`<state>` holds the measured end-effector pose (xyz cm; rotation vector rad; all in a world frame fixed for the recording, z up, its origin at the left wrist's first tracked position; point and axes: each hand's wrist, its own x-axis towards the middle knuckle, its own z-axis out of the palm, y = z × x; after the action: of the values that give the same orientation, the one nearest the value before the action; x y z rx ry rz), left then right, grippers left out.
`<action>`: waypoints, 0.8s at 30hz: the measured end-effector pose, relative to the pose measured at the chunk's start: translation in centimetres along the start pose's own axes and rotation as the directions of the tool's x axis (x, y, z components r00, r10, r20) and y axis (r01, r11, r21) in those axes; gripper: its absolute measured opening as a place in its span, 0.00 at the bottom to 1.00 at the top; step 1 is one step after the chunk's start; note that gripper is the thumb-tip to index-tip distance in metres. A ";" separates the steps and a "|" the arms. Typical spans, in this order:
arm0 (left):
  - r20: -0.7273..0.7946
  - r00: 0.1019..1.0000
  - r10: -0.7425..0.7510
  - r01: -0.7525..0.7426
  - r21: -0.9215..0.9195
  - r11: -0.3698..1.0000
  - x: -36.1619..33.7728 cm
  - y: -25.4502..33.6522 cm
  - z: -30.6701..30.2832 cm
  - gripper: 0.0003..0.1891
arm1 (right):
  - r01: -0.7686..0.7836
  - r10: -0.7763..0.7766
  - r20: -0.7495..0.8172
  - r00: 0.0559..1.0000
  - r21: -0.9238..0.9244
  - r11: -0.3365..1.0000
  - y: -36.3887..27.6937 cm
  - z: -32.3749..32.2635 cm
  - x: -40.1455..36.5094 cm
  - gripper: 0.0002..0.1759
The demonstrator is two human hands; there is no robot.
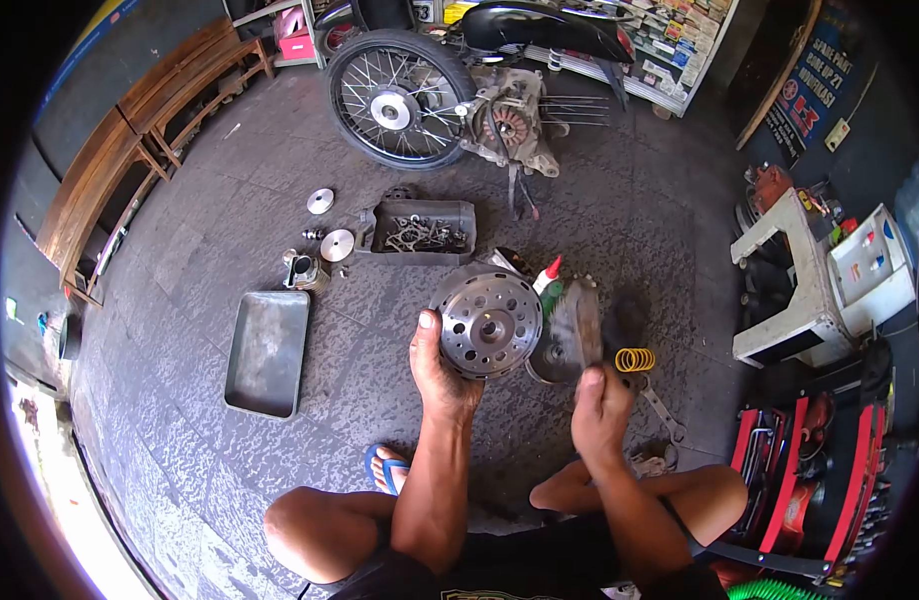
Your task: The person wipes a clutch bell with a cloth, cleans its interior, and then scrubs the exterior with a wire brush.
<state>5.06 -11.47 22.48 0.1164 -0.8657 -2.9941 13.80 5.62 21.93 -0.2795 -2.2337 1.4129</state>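
Observation:
My left hand (441,370) grips a round metal flywheel (492,325) by its left and lower edge. Its drilled face is turned up toward me. To the right of it, my right hand (600,415) is closed around a flat grey-brown brush-like thing (583,318), smeared by motion. Just behind the hands stands a green bottle with a red and white cap (551,272). A yellow coil spring (635,360) and a wrench (664,408) lie on the floor beside my right hand. A round part on the floor is partly hidden between the hands.
A grey tray (268,352) lies to the left. Metal discs (337,245) and a piston-like part (302,270) are near a bin of bolts (423,246). Farther back are a wheel (395,100) and engine (510,120). A red tool rack (815,470) stands right, a wooden bench (145,130) left.

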 end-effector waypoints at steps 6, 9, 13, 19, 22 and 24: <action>0.054 0.999 0.008 -0.006 -0.032 0.999 -0.6 0.1 1.2 0.30 | 0.261 -0.251 -0.071 0.965 0.214 0.941 -9.9 -2.0 6.6 0.35; 0.056 0.998 -0.005 0.005 -0.011 1.000 -0.7 -0.1 0.9 0.30 | 0.227 -0.221 -0.057 0.974 0.327 0.917 -12.6 -2.8 6.1 0.36; 0.009 1.000 -0.007 0.008 -0.106 0.994 -1.1 0.3 2.1 0.30 | 0.072 -0.037 0.135 0.990 -0.264 0.962 1.2 2.0 -3.1 0.16; -0.058 0.998 -0.026 0.021 -0.084 0.996 -0.5 0.1 1.0 0.34 | -0.330 0.321 0.091 0.943 0.106 0.938 4.1 0.0 -4.4 0.17; -0.001 0.999 -0.033 0.032 -0.150 0.988 -2.0 -1.1 2.5 0.35 | -0.276 0.258 0.106 0.960 0.482 0.832 -2.9 2.6 0.4 0.11; 0.026 1.000 -0.006 0.010 -0.152 0.988 -2.3 -1.3 2.7 0.37 | -0.251 0.212 0.137 0.968 0.616 0.747 -3.4 2.9 1.6 0.13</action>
<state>7.18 -8.85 24.17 0.0790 -0.6368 -3.0612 11.23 2.47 24.37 -0.2892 -1.6605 2.2354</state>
